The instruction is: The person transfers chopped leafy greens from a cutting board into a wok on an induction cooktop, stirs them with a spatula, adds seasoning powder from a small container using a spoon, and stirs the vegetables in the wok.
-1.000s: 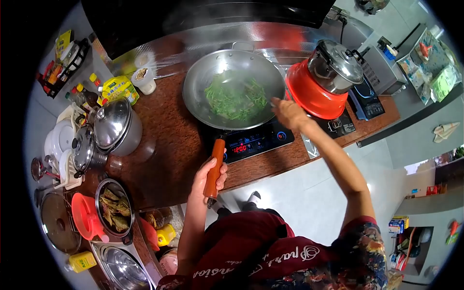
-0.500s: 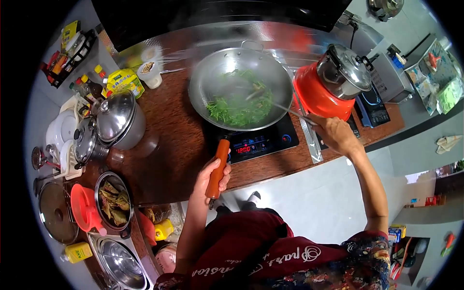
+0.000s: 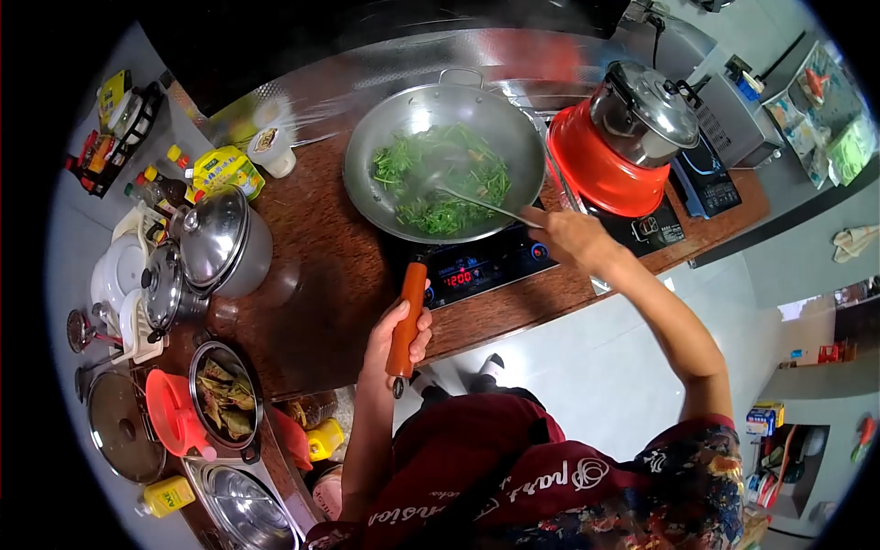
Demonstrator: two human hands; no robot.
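My left hand (image 3: 400,332) is wrapped round the orange-brown wooden handle of a large steel wok (image 3: 371,147). The wok sits on a black induction cooker (image 3: 495,269) with a lit red display. Chopped leafy greens (image 3: 454,213) lie spread over its bottom, with steam rising from them. Closed on the end of a long metal spatula (image 3: 481,201), my right hand (image 3: 579,240) is just off the wok's right rim. The spatula reaches down into the middle of the wok; its head is hard to make out in the steam and greens.
Right of the wok, a lidded steel pot (image 3: 642,115) rests on a red basin (image 3: 600,165). Lidded pots (image 3: 225,243), seasoning bottles and a yellow pouch (image 3: 225,172) stand left. A pot of leaves (image 3: 226,394), a red colander (image 3: 174,412) and a sink (image 3: 247,509) are at lower left.
My right hand has moved left and the spatula has swept toward the wok's middle. The greens are spread more to the left. My left hand keeps its hold; the view has shifted slightly.
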